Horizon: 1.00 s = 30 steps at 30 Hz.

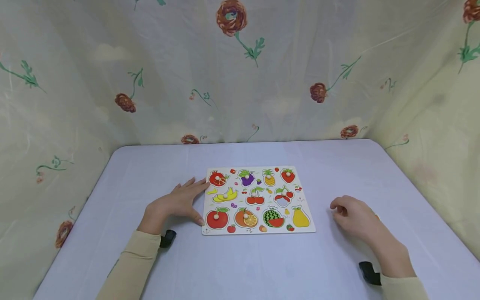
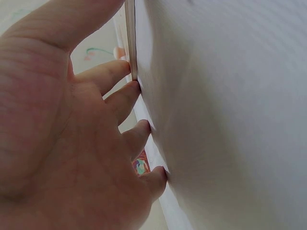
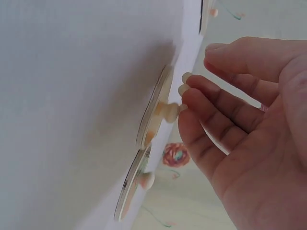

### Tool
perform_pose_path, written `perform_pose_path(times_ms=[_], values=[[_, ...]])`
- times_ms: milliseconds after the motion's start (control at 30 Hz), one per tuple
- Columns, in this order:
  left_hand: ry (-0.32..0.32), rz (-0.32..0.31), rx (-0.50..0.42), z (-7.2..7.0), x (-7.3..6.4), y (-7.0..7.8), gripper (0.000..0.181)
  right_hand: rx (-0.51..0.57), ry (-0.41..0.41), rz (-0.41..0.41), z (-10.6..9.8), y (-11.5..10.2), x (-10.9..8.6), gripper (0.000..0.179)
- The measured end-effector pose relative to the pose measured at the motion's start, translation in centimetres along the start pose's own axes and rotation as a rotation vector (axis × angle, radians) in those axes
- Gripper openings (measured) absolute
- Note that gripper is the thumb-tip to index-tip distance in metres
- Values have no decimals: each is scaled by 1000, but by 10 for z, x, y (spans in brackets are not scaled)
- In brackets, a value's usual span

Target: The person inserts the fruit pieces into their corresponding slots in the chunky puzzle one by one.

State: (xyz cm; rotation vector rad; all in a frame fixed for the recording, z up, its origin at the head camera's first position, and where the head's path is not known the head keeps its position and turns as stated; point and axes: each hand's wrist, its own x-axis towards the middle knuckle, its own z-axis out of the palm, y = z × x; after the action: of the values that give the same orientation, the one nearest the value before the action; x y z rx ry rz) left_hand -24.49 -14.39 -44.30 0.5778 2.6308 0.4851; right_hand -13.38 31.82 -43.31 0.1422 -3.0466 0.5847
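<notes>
A white fruit puzzle board (image 1: 269, 201) lies flat on the table, with several fruit pieces carrying small round knobs. My left hand (image 1: 180, 202) is spread at its left side, thumb and fingertips at the edge. In the left wrist view, the fingers (image 2: 122, 103) reach along the board's side and down to the cloth. My right hand (image 1: 356, 218) hovers right of the board, fingers loosely bent, holding nothing. Close to its fingertips in the right wrist view are two loose knobbed pieces, a nearer piece (image 3: 156, 108) and a lower piece (image 3: 132, 191); their pictures are hidden.
A pale cloth covers the table (image 1: 240, 266). Flower-patterned curtains (image 1: 168, 62) hang around its back and sides. Black wrist straps show on the left arm (image 1: 168, 238) and right arm (image 1: 369, 273). The pear spot (image 1: 301, 217) on the board shows no knob.
</notes>
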Motion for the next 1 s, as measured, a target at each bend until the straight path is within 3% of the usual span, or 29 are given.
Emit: perform_pose_path(times_ms=[567, 833, 1000], values=[[-9, 17, 0, 0, 1, -1, 116, -61, 44, 14, -4, 17, -8, 13], [-6, 17, -12, -3, -1, 0, 116, -66, -54, 102, -9, 21, -8, 13], [-8, 21, -16, -4, -2, 0, 115, -62, -67, 112, -8, 20, -8, 10]])
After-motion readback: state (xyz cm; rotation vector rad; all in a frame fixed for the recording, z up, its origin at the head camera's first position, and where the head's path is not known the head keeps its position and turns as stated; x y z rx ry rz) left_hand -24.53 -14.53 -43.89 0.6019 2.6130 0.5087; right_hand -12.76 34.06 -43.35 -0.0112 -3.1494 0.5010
